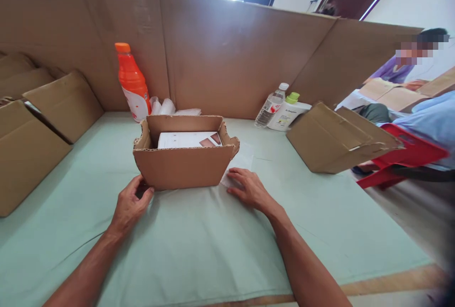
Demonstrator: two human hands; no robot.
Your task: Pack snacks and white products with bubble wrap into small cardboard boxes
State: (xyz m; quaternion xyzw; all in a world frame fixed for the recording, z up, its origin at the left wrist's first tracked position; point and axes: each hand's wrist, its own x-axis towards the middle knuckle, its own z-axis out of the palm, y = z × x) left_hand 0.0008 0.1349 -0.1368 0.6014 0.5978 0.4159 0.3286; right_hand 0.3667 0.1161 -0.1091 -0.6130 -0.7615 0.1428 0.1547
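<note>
A small open cardboard box (183,165) stands on the pale green cloth (199,245) in front of me, with a white flat package (188,139) inside it. My left hand (130,205) rests at the box's lower left corner, fingers curled and touching the cardboard. My right hand (249,187) lies flat on the cloth at the box's lower right, fingers stretched over a clear plastic sheet (240,165).
Tall cardboard panels (227,51) wall the back. An orange bottle (133,82), white wrapped items (163,106), a water bottle (270,105) and a lotion bottle (288,112) stand behind. Cardboard boxes sit left (28,150) and right (336,139). A person (408,67) sits far right by a red stool (408,153).
</note>
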